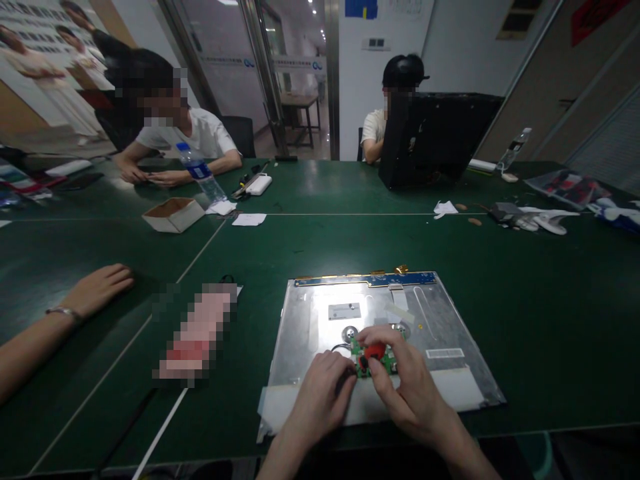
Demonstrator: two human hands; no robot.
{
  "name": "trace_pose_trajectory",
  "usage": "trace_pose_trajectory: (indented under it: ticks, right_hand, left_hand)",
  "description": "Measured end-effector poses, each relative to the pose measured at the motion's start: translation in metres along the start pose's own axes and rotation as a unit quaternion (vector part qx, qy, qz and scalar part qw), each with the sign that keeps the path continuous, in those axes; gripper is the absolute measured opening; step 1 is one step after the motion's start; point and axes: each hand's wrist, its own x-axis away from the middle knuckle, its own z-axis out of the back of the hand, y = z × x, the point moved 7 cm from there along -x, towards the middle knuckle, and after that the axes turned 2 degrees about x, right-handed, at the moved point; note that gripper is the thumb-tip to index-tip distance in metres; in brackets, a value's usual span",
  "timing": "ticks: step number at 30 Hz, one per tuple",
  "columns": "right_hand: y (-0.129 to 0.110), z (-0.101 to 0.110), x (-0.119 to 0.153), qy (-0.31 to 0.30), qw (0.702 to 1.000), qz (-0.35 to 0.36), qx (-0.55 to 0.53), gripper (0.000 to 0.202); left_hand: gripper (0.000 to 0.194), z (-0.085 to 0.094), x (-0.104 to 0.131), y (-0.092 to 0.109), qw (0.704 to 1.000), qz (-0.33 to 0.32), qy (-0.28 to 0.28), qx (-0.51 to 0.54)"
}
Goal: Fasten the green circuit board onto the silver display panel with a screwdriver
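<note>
A green circuit board [390, 365] lies over the lower middle of a silver metal display panel [305, 347]. My left hand [323, 387] has its fingers curled against the board's left edge, gripping it. Between the thumb and fingers of my right hand [407, 377] is a small red-and-black tool [374, 352], held over the board; its tip is hidden. A dark cable [341, 347] loops by the board's left side. Along the panel's far edge runs a blue circuit strip [365, 280], joined to a flat white ribbon cable [399, 297].
On the green table [260, 253] stand an open box [174, 217], a water bottle [200, 172] and a large black case [440, 137]. A blurred-out flat item [200, 330] lies left of the panel. Another person's forearm [45, 333] rests at left. Two people sit opposite.
</note>
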Motion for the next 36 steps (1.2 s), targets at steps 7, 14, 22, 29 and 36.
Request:
trace_pose_trajectory:
  ticks: [7, 14, 22, 29, 36]
  right_hand:
    - [-0.004, -0.008, -0.003, -0.033, 0.999, 0.004, 0.034, 0.009]
    - [-0.008, -0.005, -0.001, -0.071, 0.991, -0.001, 0.113, 0.035]
    - [-0.009, -0.001, 0.007, -0.037, 0.998, 0.008, 0.044, 0.034]
    - [-0.011, -0.007, 0.003, -0.004, 0.997, -0.006, -0.073, 0.010]
    - [-0.016, -0.016, 0.002, -0.017, 0.999, 0.004, -0.049, 0.007]
  left_hand:
    - [0.014, -0.001, 0.001, -0.001, 1.000, -0.005, 0.005, -0.007]
    - [0.012, -0.001, 0.001, 0.000, 1.000, -0.007, 0.005, -0.009]
    - [0.013, 0.000, -0.001, 0.003, 1.000, -0.004, -0.004, -0.001]
    - [0.013, 0.001, -0.002, 0.003, 1.000, -0.019, 0.001, -0.008]
    - [0.011, -0.002, 0.000, -0.001, 1.000, -0.014, -0.011, -0.009]
